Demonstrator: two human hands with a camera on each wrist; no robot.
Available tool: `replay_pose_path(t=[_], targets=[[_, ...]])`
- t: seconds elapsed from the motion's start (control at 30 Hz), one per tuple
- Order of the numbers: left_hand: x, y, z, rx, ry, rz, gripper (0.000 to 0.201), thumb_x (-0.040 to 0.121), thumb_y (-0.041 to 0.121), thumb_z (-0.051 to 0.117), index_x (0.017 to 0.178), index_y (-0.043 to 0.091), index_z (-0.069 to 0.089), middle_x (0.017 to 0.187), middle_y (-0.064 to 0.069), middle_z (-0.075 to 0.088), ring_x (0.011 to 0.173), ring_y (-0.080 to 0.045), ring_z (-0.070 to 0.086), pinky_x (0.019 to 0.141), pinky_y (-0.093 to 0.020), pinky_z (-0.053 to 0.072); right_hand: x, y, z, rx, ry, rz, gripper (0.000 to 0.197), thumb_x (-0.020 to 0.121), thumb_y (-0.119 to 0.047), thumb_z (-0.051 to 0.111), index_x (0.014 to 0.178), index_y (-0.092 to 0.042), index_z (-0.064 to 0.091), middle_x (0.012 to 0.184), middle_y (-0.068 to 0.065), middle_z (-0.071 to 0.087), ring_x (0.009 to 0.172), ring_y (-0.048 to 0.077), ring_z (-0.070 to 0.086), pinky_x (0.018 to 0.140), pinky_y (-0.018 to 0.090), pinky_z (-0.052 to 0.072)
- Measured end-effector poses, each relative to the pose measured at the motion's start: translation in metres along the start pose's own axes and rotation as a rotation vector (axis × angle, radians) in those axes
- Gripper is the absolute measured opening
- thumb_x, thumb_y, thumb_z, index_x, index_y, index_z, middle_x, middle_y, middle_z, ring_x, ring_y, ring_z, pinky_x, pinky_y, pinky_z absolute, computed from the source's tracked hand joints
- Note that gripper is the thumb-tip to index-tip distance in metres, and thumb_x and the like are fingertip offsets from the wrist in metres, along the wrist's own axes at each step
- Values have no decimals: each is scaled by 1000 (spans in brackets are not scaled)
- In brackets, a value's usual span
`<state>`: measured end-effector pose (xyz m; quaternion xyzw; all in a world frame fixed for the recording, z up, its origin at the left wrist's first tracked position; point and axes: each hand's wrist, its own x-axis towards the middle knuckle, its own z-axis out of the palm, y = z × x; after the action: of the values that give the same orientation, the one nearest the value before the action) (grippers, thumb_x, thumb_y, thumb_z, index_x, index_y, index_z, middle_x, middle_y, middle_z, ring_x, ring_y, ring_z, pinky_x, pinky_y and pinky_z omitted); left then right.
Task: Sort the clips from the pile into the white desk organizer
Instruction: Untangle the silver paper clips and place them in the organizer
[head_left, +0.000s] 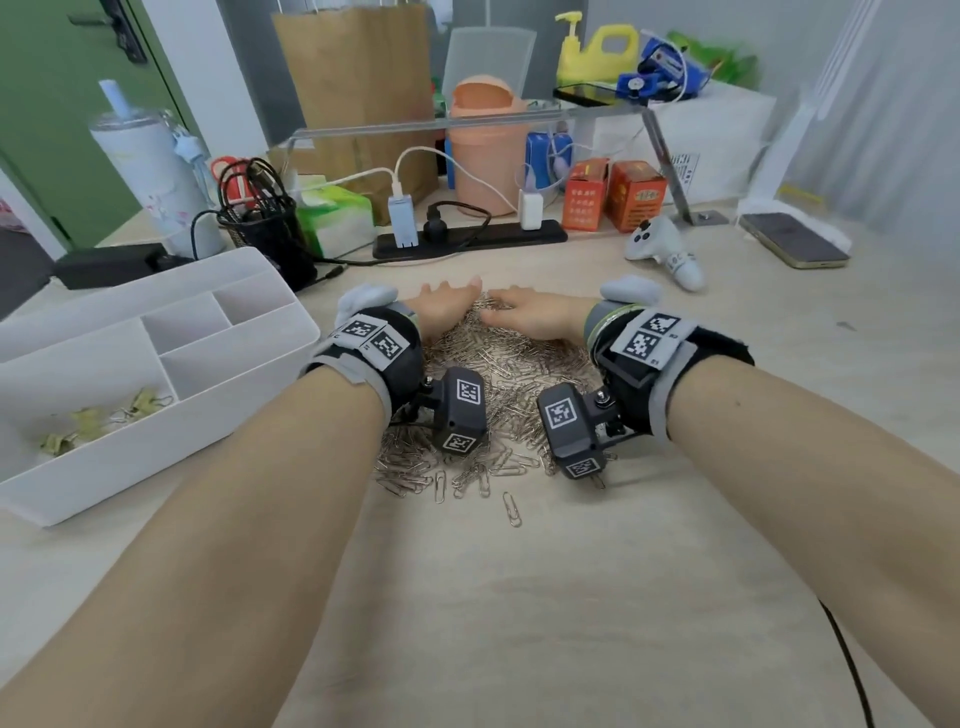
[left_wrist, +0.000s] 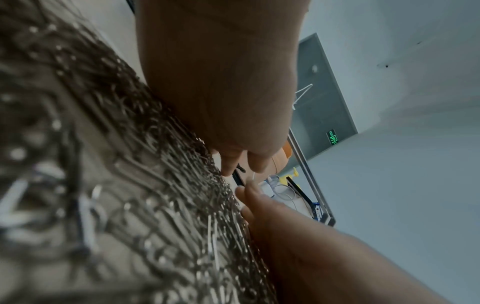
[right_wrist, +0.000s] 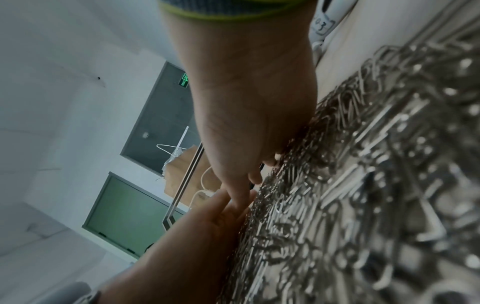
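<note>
Standing at the far left of the table (head_left: 597, 597), the white desk organizer (head_left: 156, 405) has a few yellow-green binder clips (head_left: 88, 423) in its nearest compartment, while the other compartments show only bare walls. Behind it a black mesh pen cup (head_left: 265, 228) and a black power strip (head_left: 467, 239) line the back edge. A narrow strip of bare wood separates the organizer's right wall from the left forearm.

The pile of silver paper clips (head_left: 498, 379) lies at the middle of the table, with loose ones trailing out along its near edge. The left hand (head_left: 447, 306) rests on the far left side of the pile, its grip wide with the fingers laid out fairly straight over the clips; the left wrist view shows the palm (left_wrist: 221, 82) pressed against the heap. The right hand (head_left: 535, 314) lies on the far right side, fingers likewise extended and holding nothing that can be made out, and its fingertips meet those of the left hand at the pile's far edge (right_wrist: 241, 197).

Right of the pile the wood is open as far as a white controller (head_left: 662, 249) and a phone (head_left: 792, 239) near the back. The near half of the table is bare.
</note>
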<state>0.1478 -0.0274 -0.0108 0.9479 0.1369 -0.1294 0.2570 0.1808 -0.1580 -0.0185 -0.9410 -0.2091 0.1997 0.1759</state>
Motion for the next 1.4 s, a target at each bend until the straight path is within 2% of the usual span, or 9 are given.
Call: replay_pose_path(t=[0.2, 0.37, 0.63, 0.77, 0.9, 1.0, 1.07, 1.2, 1.4], targets=[[-25, 2, 8, 71, -81, 108, 55, 103, 44, 14, 153, 23, 10, 162, -5, 1, 149, -26, -4, 120, -50, -4, -24, -6, 5, -25, -47, -96, 63, 98, -39, 41, 150, -13, 18, 157, 10, 21, 144, 26, 20, 119, 38, 14], [-57, 4, 16, 163, -50, 105, 47, 106, 17, 14, 152, 5, 15, 159, -17, 12, 147, -32, 10, 118, -42, 5, -54, -9, 18, 4, -46, -198, 65, 97, -37, 46, 151, -19, 15, 158, 7, 20, 145, 26, 17, 119, 45, 10], [-99, -7, 26, 311, -87, 150, 50, 106, 29, 13, 152, 11, 12, 159, -15, 9, 147, -35, 7, 117, -49, 7, -94, -10, 31, -6, -138, -212, 77, 95, -42, 49, 153, -19, 4, 161, 2, 7, 148, 21, 5, 121, 36, 4], [-111, -13, 25, 227, -107, 194, 53, 105, 36, 10, 153, 14, 14, 161, -9, 9, 149, -27, 5, 120, -41, 0, -105, -11, 29, 97, -87, -227, 60, 95, -34, 52, 147, -14, 30, 153, 2, 33, 141, 19, 30, 115, 28, 19], [-121, -13, 20, 132, -20, 187, 52, 105, 35, 12, 151, 14, 22, 160, -8, 17, 148, -29, 8, 121, -43, 3, -106, -3, 20, 238, 166, -164, 44, 92, -29, 57, 132, -13, 53, 138, 5, 52, 121, 17, 49, 96, 23, 34], [-114, -18, 16, 133, 107, 105, 45, 105, 18, 18, 147, 5, 24, 153, -18, 27, 143, -35, 20, 117, -47, 11, -98, 15, 15, 290, 335, -49, 51, 91, -25, 57, 139, -10, 44, 146, 7, 42, 131, 22, 43, 105, 28, 33], [-106, -25, 15, 118, 144, 27, 43, 104, 11, 17, 146, 3, 22, 148, -21, 32, 138, -36, 28, 118, -48, 14, -92, 26, 15, 341, 308, 65, 62, 92, -28, 56, 146, -8, 31, 151, 10, 34, 135, 26, 38, 109, 34, 33], [-109, -29, 12, 176, 117, -15, 50, 105, 27, 9, 151, 8, 16, 156, -18, 20, 146, -34, 13, 118, -41, 7, -76, 32, 16, 368, 163, 161, 82, 89, -46, 55, 151, -13, 12, 158, 8, 19, 143, 29, 24, 116, 41, 24], [-100, -29, 10, 57, 48, -13, 61, 103, 44, 11, 152, 9, 15, 160, -13, 8, 149, -30, 1, 118, -42, -1, -50, -1, 13, 231, 29, 82, 86, 88, -57, 49, 152, -17, 9, 161, 4, 7, 148, 25, 10, 120, 43, 12]])
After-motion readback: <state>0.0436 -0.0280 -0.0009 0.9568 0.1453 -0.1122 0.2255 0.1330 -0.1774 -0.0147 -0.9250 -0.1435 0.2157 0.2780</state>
